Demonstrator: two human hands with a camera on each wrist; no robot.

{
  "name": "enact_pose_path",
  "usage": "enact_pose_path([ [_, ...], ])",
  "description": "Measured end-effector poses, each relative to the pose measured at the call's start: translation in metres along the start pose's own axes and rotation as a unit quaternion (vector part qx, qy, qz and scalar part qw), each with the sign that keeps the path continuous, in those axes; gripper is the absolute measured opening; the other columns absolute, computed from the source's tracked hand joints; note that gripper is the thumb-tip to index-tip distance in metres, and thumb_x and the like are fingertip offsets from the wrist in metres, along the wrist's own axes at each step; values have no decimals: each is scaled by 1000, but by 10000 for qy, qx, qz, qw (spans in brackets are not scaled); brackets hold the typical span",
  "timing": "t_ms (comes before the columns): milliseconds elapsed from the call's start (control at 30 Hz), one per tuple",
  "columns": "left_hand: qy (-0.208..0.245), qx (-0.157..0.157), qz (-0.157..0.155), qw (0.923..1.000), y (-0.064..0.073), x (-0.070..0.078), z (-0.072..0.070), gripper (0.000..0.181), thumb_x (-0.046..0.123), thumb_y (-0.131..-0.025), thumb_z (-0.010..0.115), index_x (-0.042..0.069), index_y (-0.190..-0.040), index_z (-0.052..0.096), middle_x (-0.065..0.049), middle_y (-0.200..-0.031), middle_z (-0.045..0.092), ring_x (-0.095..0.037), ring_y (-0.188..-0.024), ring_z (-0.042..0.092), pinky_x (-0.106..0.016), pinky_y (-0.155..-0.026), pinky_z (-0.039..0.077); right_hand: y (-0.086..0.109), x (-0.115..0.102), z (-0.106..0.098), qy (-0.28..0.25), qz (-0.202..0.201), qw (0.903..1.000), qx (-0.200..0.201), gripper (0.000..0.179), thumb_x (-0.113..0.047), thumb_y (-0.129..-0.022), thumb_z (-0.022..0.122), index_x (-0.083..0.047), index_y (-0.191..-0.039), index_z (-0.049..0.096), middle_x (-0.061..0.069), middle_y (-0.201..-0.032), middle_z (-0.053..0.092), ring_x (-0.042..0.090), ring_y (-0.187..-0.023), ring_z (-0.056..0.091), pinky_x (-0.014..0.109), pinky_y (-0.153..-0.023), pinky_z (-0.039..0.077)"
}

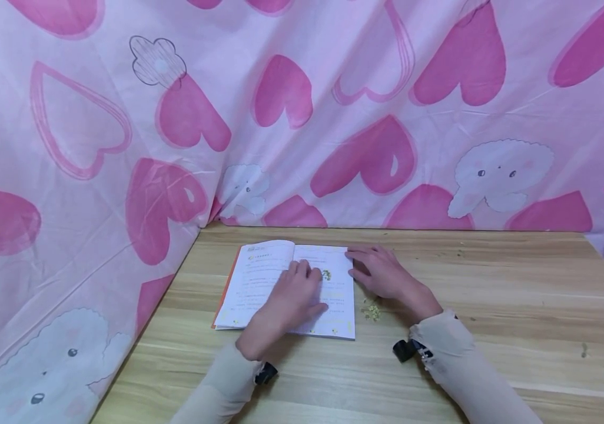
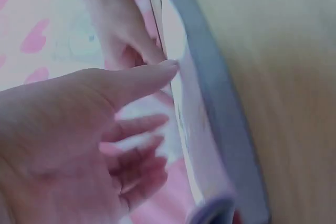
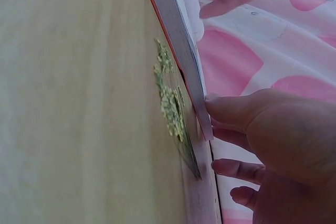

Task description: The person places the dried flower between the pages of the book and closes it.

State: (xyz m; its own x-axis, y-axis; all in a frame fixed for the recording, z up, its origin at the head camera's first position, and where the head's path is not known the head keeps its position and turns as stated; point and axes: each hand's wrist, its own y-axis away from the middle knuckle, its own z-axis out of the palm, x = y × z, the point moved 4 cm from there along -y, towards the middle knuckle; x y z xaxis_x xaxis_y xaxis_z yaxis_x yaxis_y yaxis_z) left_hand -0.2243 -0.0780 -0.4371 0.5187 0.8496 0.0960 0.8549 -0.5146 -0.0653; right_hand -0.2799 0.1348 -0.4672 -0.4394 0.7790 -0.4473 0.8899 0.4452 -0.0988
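An open book (image 1: 267, 280) with printed white pages and an orange cover edge lies on the wooden table. Over its middle is my left hand (image 1: 291, 294), fingers bent slightly near the gutter and the thumb held out over the right page. My right hand (image 1: 384, 274) is at the book's upper right edge; in the right wrist view its thumb (image 3: 231, 107) touches the edge of the pages, with the fingers loosely spread beyond. A small sprig of dried yellow-green flowers (image 3: 170, 108) lies on the table beside the book, near my right wrist.
The wooden table (image 1: 519, 294) runs to a pink curtain (image 1: 334, 112) with hearts and white animal faces at the back and left. Small dark specks (image 1: 584, 350) dot the tabletop at right. Black straps with small devices (image 1: 405, 351) sit at both sleeves.
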Motion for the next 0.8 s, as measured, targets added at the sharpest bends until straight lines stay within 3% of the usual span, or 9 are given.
enact_pose_path([
  [133,393,-66,420,9983,-1,18,10,39,49,-93,83,19,-112,68,2,-105,68,-15,-94,65,-33,-78,58,-1,0,1,23,-27,10000,-1,51,-27,-107,69,-10,-154,60,14,-163,55,42,-147,50,70,-125,30],
  [300,772,-355,397,9956,0,30,21,57,69,-88,81,22,-113,61,7,-101,62,-10,-86,57,-28,-69,53,-1,0,1,34,-10,10000,-10,52,-27,-107,70,-10,-155,59,14,-163,55,42,-149,49,71,-126,28],
  [433,797,-369,361,9955,0,31,22,61,69,-85,82,22,-115,58,7,-102,60,-10,-87,56,-28,-70,52,-1,-1,0,30,-14,10000,-1,52,-26,-107,69,-10,-155,59,14,-164,55,42,-149,49,71,-125,29],
  [667,984,-311,592,9929,3,29,19,61,54,-97,78,23,-144,55,-1,-122,68,-18,-107,68,-34,-88,60,-1,1,1,8,-50,10000,-26,52,-27,-107,69,-10,-156,58,14,-164,54,43,-150,48,71,-125,29],
  [800,1017,-266,832,9910,2,29,19,55,44,-102,75,30,-151,55,-3,-117,67,-16,-97,66,-33,-82,57,-1,1,2,11,-55,10000,-32,52,-27,-107,68,-10,-155,59,14,-164,54,44,-151,47,73,-124,30],
])
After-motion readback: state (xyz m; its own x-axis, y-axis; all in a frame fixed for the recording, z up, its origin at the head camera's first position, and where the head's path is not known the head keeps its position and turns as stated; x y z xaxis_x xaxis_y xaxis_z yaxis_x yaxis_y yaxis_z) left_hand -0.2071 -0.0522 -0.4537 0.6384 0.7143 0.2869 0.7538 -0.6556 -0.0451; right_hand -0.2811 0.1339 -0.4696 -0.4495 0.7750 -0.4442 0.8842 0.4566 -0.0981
